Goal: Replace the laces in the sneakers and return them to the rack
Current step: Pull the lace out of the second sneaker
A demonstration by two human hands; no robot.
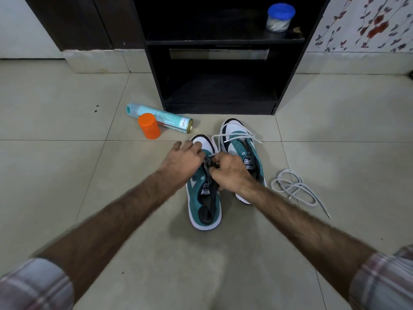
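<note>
Two teal and white sneakers stand side by side on the tiled floor, toes toward the rack. My left hand (182, 158) rests curled over the front of the left sneaker (204, 204), fingers at its lace holes. My right hand (230, 173) pinches a white lace (232, 136) at the same shoe's tongue. That lace loops up across the toe of the right sneaker (240, 139). A second white lace (295, 189) lies coiled loose on the floor to the right of the shoes.
A black shoe rack (219, 90) stands just beyond the shoes, its lower shelf bare. A blue-lidded jar (279, 17) sits on its upper shelf. A teal spray can (158, 117) lies beside an orange-lidded jar (149, 125) at the left.
</note>
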